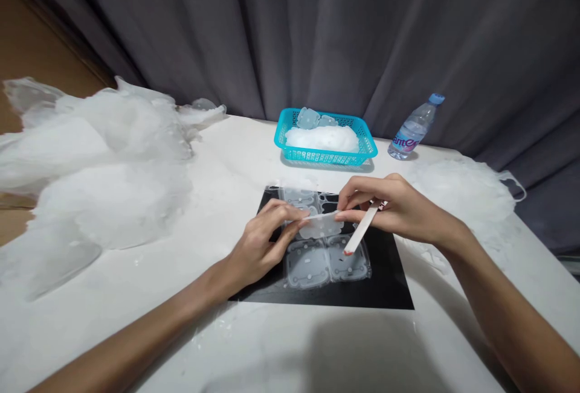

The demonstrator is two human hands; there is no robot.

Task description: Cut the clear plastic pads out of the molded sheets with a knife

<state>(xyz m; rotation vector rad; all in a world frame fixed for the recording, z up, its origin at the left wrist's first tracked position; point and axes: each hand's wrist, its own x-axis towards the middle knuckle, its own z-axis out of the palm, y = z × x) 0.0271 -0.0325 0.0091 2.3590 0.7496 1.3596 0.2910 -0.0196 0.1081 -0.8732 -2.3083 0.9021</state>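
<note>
A thin translucent plastic piece (321, 226) is held up between both hands above a black mat (385, 284). My left hand (267, 239) pinches its left edge between thumb and fingers. At its right edge, my right hand (385, 206) pinches it too. The same right hand also keeps a flat white stick (362, 230) tucked in its fingers, its reddish tip pointing down toward me. Beneath the hands, a translucent moulded plastic sheet (308, 263) with rounded square sections lies on the mat. Part of that sheet is hidden by the hands and the held piece.
A blue basket (326, 156) at the back holds white material and clear plastic pieces. To its right stands a water bottle (414, 130). Heaps of translucent white plastic (113, 169) cover the table's left side, with another white pile (466, 194) at right. A grey curtain (308, 37) hangs behind.
</note>
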